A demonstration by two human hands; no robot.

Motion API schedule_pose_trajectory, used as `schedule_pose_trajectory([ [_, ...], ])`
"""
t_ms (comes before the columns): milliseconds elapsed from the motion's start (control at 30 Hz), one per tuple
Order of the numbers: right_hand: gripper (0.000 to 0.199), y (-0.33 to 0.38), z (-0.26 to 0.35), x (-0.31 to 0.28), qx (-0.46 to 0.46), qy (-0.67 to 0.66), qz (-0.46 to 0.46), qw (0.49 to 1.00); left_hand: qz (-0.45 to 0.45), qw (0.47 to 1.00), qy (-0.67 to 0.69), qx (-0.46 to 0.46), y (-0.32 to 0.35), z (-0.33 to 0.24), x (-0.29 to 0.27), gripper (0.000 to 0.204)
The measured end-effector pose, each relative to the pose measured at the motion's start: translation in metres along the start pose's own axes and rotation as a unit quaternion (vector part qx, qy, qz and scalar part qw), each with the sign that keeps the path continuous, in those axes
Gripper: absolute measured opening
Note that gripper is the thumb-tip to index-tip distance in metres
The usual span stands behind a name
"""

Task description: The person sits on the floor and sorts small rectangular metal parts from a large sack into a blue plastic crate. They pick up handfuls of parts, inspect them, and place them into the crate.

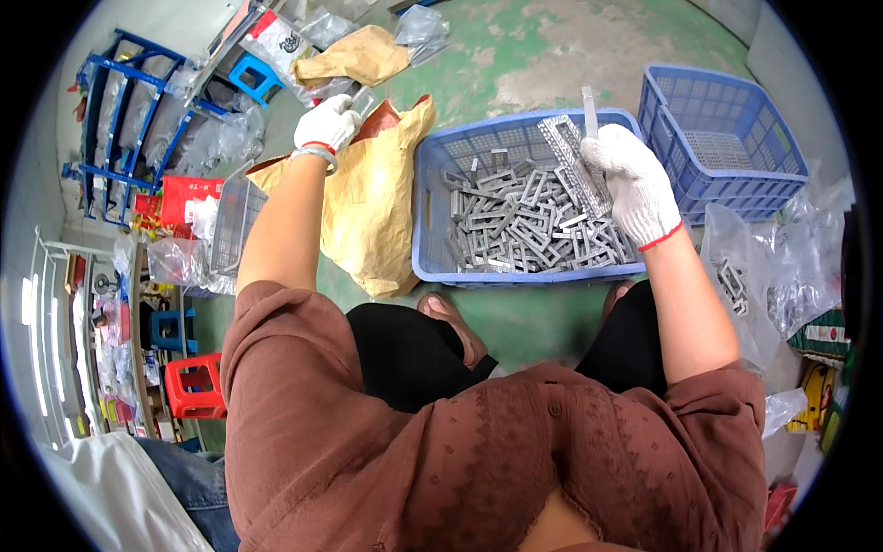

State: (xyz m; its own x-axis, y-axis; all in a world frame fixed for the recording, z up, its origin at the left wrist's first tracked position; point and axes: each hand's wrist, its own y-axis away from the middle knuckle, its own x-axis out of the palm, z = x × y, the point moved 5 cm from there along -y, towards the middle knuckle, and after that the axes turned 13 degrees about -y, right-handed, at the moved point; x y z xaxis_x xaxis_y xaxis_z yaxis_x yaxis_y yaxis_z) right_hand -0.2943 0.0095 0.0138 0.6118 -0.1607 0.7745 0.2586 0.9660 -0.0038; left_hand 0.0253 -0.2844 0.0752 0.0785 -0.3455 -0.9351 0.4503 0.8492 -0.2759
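My left hand [328, 124], in a white knit glove, is over the mouth of a tan paper sack [372, 216] with an orange-red lining. Its fingers are closed on a small grey metal piece [365, 99]. My right hand [635, 179], gloved the same way, is above the right part of a blue plastic crate [529, 278]. It grips a long grey metal piece [568, 158] with a rough patterned face, and a thin flat bar [590, 112] sticks up by its fingers. Many slotted grey metal parts [524, 221] lie jumbled in the crate.
Another blue crate [727, 175] stands at the far right. Clear plastic bags [745, 276], one with metal parts, lie along the right. A grey mesh basket [237, 225] is left of the sack. Stools, a blue rack [138, 120] and a person's jeans [189, 483] are at left.
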Motion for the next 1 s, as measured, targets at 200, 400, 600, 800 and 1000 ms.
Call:
schedule_pose_trajectory([
  [200, 0.013, -0.006, 0.004, -0.006, 0.002, 0.028, 0.03, 0.999, 0.103, 0.99, -0.061, 0.076, -0.015, -0.02, 0.038, 0.025],
  [400, 0.009, -0.019, -0.002, -0.019, -0.017, -0.098, 0.034, 0.994, 0.331, 0.861, -0.287, 0.259, 0.007, 0.031, 0.128, 0.028],
  [600, 0.021, -0.021, -0.004, 0.002, 0.064, -0.152, 0.104, 0.981, 0.492, 0.82, -0.28, 0.086, 0.093, 0.134, 0.126, 0.034],
  [800, 0.021, -0.017, -0.016, 0.009, 0.075, -0.024, 0.088, 0.993, 0.513, 0.809, -0.286, -0.037, 0.135, 0.161, 0.103, 0.032],
  [1000, 0.015, -0.011, -0.022, 0.009, 0.082, 0.049, 0.114, 0.989, 0.118, 0.973, -0.196, 0.0, 0.092, 0.098, 0.028, 0.037],
])
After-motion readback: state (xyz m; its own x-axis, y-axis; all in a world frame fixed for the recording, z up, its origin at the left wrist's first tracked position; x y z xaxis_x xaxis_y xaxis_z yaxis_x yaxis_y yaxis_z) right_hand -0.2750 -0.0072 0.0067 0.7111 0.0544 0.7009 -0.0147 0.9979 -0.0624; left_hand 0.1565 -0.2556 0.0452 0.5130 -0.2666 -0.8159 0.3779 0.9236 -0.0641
